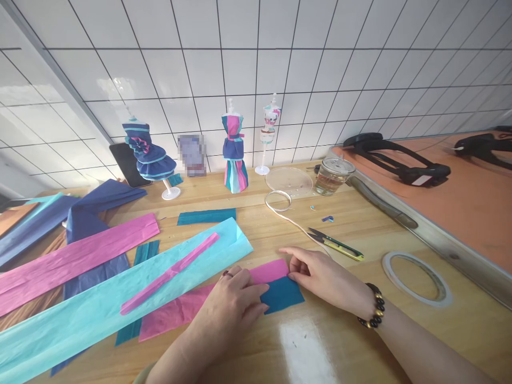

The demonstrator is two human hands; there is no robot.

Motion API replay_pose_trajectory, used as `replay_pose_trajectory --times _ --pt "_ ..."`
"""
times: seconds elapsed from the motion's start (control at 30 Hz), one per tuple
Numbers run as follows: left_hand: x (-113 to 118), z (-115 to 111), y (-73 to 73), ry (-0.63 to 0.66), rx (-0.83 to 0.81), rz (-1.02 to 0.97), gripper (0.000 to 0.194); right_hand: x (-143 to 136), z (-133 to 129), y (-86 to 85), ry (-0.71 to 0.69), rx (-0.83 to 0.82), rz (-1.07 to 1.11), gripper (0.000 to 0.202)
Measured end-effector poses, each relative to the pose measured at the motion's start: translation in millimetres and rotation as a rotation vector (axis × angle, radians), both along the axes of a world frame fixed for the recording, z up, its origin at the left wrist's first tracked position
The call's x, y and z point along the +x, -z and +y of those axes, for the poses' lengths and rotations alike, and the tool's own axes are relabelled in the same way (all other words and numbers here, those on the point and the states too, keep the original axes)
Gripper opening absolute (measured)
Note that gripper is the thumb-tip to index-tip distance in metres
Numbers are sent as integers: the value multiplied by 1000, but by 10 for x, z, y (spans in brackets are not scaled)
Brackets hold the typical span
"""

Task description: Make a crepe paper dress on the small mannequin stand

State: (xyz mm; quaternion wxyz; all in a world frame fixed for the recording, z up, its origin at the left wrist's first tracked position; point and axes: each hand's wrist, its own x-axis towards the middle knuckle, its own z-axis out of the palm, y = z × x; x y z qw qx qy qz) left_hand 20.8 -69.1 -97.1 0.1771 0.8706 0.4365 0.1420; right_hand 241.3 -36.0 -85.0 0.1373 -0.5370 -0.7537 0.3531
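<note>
My left hand (238,298) lies with its fingers spread over a pink crepe paper strip (271,271) and the dark teal paper piece (283,294), pressing them on the table. The pink strip overlaps the teal piece's upper edge and runs out on the left under my hand. At its right end my right hand (314,272), with a bead bracelet, pinches the corner between thumb and curled fingers; its index finger points left. A long light-blue strip (160,272) lies left of my hands, a narrow pink strip (172,272) on top of it.
Thread snips (336,244) and a tape roll (418,278) lie at right. Small dress forms (234,146) stand at the back, near a lidded cup (334,176). Dark blue paper (96,208) is heaped left. Black headgear (404,160) rests on the orange surface.
</note>
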Motion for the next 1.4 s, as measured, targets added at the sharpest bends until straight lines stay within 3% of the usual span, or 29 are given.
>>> replay_pose_trajectory --times 0.27,0.5,1.4 --pt "-2 13 -17 27 1 14 20 52 30 -7 34 24 21 40" --pt "-5 7 -4 29 26 9 19 45 16 -7 27 -64 13 41" --pt "-8 21 10 35 52 -8 19 6 3 29 20 -19 31 42"
